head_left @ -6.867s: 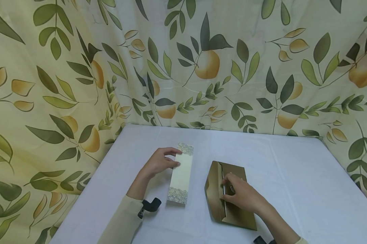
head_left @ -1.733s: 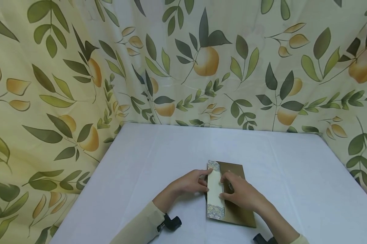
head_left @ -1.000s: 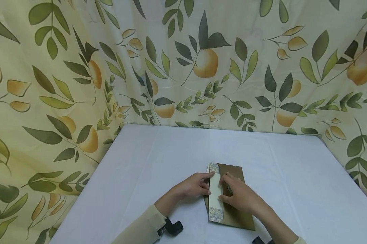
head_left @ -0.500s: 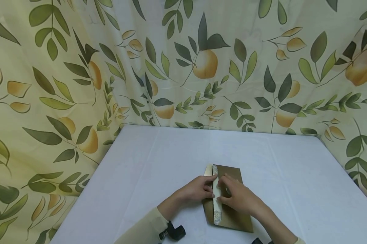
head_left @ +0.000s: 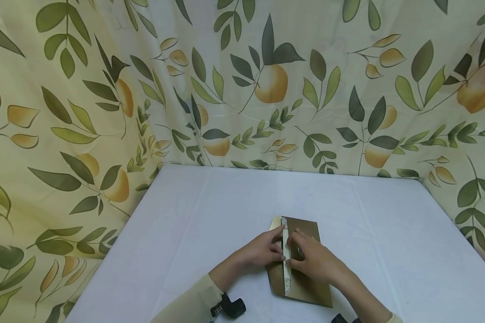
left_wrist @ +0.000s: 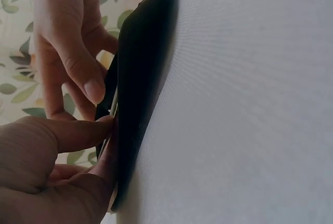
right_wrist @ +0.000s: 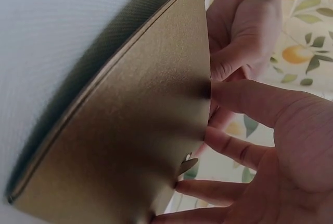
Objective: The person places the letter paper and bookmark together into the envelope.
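Note:
A bronze-brown envelope (head_left: 307, 288) lies on the table with its flap (head_left: 275, 278) spread to the left. A cream card with lacy patterned ends (head_left: 287, 280) is mostly inside; only a narrow strip shows along the opening. My left hand (head_left: 258, 250) pinches the card's left edge between thumb and fingers. With its fingertips at the opening's lip, my right hand (head_left: 318, 259) holds the envelope's front panel. A small round fastener (head_left: 300, 252) shows beneath the right palm. A pale patch (head_left: 275, 222) lies over the flap's upper corner; whether it belongs to the card, I cannot tell.
White cloth covers the table (head_left: 210, 202). A curtain (head_left: 327, 112) printed with fruit and leaves hangs behind and at the left. A black wrist camera (head_left: 232, 307) sits on the left wrist, close above the cloth.
The card, earlier flat on the table left of the envelope, has gone over the flap and slid rightward into the opening with my left hand. My right hand stays at the lip.

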Action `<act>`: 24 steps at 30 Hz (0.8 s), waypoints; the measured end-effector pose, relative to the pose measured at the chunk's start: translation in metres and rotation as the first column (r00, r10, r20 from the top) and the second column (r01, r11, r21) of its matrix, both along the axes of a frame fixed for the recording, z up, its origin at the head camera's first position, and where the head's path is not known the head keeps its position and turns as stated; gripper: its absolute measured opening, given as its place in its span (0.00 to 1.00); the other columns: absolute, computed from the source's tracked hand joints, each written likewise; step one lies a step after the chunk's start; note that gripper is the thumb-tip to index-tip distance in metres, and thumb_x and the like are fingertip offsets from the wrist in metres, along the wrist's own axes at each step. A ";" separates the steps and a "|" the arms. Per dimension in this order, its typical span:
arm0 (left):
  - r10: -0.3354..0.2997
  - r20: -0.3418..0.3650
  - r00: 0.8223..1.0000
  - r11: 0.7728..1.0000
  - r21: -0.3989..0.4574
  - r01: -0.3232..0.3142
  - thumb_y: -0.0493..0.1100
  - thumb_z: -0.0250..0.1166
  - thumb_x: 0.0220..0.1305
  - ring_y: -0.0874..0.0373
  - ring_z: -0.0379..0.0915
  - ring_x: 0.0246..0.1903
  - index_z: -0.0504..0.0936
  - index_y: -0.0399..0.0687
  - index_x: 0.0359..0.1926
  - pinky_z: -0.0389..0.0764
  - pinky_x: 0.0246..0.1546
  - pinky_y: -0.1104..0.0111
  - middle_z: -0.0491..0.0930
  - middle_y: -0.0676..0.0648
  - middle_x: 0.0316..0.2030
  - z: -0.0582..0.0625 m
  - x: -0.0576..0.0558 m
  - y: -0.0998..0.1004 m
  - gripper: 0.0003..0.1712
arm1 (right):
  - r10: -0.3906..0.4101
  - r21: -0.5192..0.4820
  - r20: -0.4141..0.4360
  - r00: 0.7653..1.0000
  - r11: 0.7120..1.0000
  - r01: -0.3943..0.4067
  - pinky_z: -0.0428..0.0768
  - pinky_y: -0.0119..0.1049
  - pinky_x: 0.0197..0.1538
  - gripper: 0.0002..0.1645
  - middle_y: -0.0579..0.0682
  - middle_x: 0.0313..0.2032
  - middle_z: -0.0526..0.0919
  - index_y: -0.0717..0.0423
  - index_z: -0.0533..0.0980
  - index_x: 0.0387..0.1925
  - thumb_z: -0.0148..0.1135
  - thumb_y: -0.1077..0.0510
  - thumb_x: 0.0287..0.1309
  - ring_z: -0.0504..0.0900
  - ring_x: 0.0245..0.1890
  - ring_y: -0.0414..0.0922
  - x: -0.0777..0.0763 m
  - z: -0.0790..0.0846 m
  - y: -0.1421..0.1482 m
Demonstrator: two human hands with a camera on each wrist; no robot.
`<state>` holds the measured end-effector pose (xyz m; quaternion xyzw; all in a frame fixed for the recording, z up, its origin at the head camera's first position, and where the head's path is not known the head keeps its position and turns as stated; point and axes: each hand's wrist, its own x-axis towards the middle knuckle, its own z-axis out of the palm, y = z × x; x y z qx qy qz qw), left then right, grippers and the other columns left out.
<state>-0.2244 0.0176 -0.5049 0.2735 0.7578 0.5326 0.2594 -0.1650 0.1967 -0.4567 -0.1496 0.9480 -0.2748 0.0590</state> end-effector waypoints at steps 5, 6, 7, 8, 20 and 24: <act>0.003 0.019 1.000 1.000 0.015 -0.004 0.26 0.65 0.56 0.61 0.79 0.39 0.44 0.47 0.74 0.76 0.36 0.74 0.64 0.47 0.65 0.000 -0.001 0.001 0.53 | -0.001 0.000 -0.001 1.000 1.000 0.001 0.56 0.63 0.60 0.20 0.60 0.61 0.69 0.45 0.71 0.44 0.70 0.51 0.51 0.59 0.65 0.61 0.000 -0.002 0.001; 0.003 0.021 1.000 1.000 0.016 -0.003 0.26 0.65 0.56 0.61 0.79 0.39 0.44 0.47 0.74 0.76 0.37 0.74 0.64 0.48 0.65 0.000 -0.001 0.001 0.53 | 0.003 -0.002 -0.005 1.000 1.000 -0.003 0.56 0.63 0.60 0.20 0.60 0.60 0.70 0.45 0.71 0.44 0.70 0.51 0.51 0.59 0.66 0.61 0.000 -0.001 0.001; 0.002 0.020 1.000 1.000 0.015 -0.002 0.26 0.65 0.56 0.61 0.79 0.39 0.44 0.48 0.74 0.76 0.37 0.74 0.64 0.48 0.65 0.000 -0.001 0.000 0.53 | 0.008 -0.003 -0.009 1.000 1.000 -0.008 0.56 0.64 0.60 0.20 0.59 0.60 0.71 0.45 0.71 0.44 0.70 0.51 0.51 0.59 0.66 0.61 0.000 -0.001 0.001; 0.000 0.020 1.000 1.000 0.016 0.000 0.26 0.65 0.56 0.61 0.79 0.39 0.45 0.48 0.74 0.76 0.37 0.74 0.65 0.48 0.65 0.000 -0.001 0.000 0.52 | 0.008 -0.004 -0.010 1.000 1.000 -0.008 0.56 0.64 0.60 0.20 0.59 0.59 0.71 0.45 0.71 0.44 0.70 0.51 0.51 0.58 0.66 0.61 0.001 -0.001 0.001; -0.014 0.052 0.999 0.998 0.056 0.012 0.26 0.64 0.56 0.64 0.79 0.39 0.52 0.46 0.73 0.77 0.39 0.74 0.61 0.47 0.67 0.000 0.001 -0.001 0.47 | 0.014 -0.021 -0.014 1.000 1.000 -0.014 0.71 0.62 0.50 0.20 0.59 0.63 0.67 0.44 0.72 0.45 0.69 0.48 0.52 0.61 0.64 0.62 0.002 0.000 -0.001; -0.001 0.060 0.998 0.999 0.053 -0.002 0.26 0.64 0.56 0.64 0.79 0.39 0.53 0.46 0.73 0.77 0.39 0.74 0.61 0.46 0.67 0.001 0.002 0.000 0.47 | 0.020 -0.023 -0.015 1.000 1.000 -0.020 0.71 0.61 0.49 0.20 0.59 0.62 0.68 0.44 0.72 0.45 0.69 0.48 0.52 0.60 0.65 0.61 0.001 0.000 -0.001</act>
